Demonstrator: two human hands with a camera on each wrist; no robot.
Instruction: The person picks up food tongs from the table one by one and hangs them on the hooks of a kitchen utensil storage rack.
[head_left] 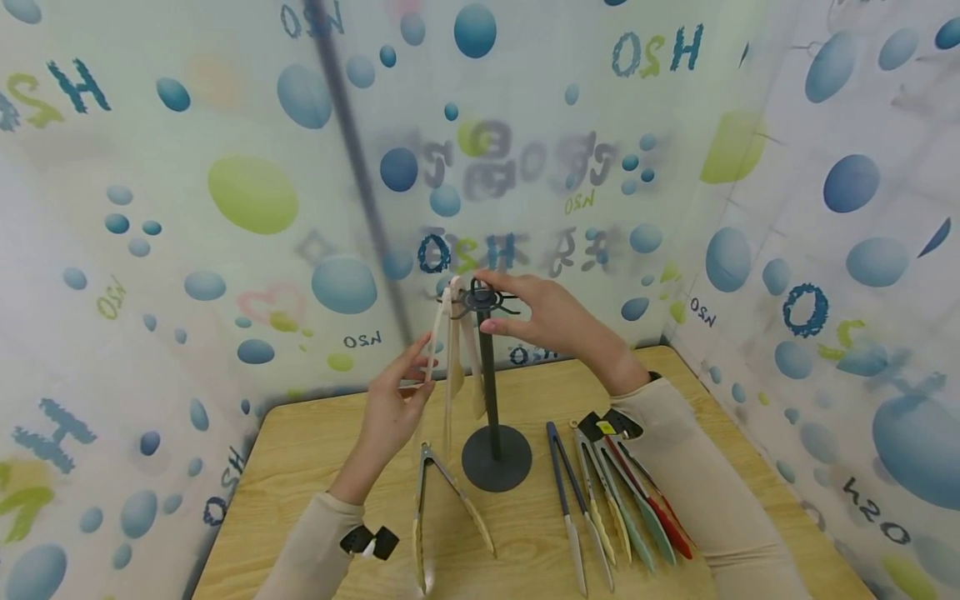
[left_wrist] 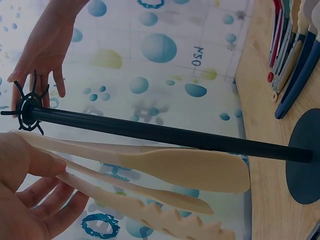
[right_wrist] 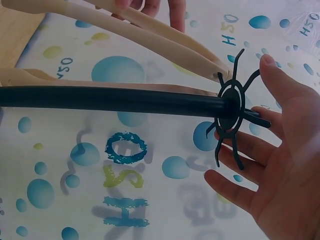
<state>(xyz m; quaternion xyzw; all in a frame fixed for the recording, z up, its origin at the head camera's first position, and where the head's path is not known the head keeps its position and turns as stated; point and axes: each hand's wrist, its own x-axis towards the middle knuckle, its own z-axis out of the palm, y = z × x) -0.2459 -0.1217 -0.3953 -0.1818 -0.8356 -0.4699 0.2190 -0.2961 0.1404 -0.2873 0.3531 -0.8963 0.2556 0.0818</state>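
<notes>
A black utensil stand has a round base, an upright pole and a ring of hooks at its top. My left hand pinches the handle of a beige toothed pasta server, left of the pole. A beige spatula-like utensil and a narrower beige utensil hang close beside it. In the right wrist view, beige handles meet the hooks. My right hand is around the top of the stand, fingers spread behind the hooks, holding no utensil; the thumb is near one hook tip.
Metal tongs with yellowish tips lie spread on the wooden table, left of the base. To its right lie blue-handled tongs and several others with beige, green and red ends. A patterned curtain surrounds the table.
</notes>
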